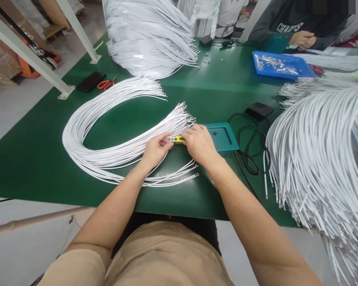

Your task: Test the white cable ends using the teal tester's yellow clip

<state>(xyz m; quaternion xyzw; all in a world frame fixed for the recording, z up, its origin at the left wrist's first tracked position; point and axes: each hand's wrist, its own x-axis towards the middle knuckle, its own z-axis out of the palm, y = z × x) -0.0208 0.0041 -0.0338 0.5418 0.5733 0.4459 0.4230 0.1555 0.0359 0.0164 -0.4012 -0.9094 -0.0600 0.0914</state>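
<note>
In the head view my left hand (157, 149) pinches a single white cable near its end. My right hand (199, 143) is closed on a small yellow-and-black tool (178, 139), whose kind I cannot make out. The tool sits between my two hands, right by the cable end. Just behind my hands lies a bundle of white cables (74, 133), bent in a U, its near ends close to my right hand. A few separate cables (179, 178) lie nearer me, their tips pointing right.
A teal tray (222, 137) and a black cord (247, 159) lie to the right. Large coils of white cable stand at the right (310, 151) and back (146, 35). Farther off are a blue tray (282, 65) of small parts, red-handled scissors (106, 84), a black phone-like object (91, 81) and another person's hands (302, 39).
</note>
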